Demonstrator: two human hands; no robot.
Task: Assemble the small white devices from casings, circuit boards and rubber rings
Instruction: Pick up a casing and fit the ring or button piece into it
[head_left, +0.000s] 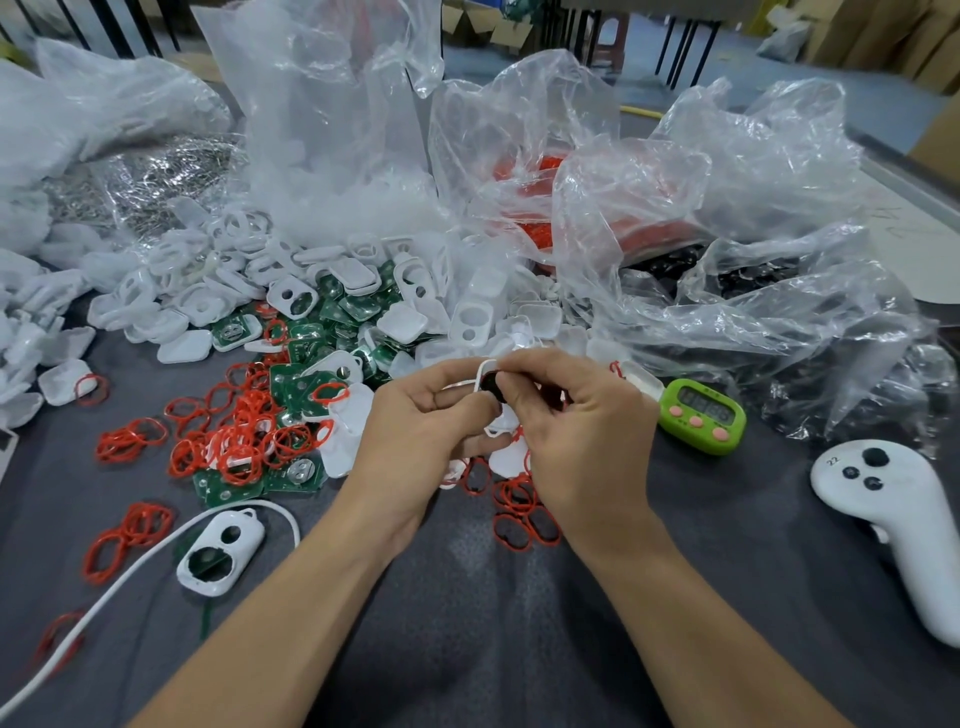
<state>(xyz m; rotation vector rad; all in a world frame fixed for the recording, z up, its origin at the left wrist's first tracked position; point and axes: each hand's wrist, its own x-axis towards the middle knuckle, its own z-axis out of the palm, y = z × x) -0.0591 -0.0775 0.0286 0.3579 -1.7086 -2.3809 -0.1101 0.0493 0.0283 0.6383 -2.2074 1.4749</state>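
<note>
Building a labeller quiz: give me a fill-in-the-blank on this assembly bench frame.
The left hand and right hand hold one white casing; the round piece held on it is ____.
The timer beside the right hand is ____ with pink buttons.
The loose rubber rings on the cloth are ____.
The white controller lies on the person's ____ side.
Missing: black, green, red, right.

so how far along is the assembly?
Done: only one white two-hole casing lies apart, green showing inside; finished or not, cannot tell. In hand: left hand and right hand both grip one small white casing with a dark round part. Still to do: heaps of loose white casings, green circuit boards and red rubber rings.
</note>
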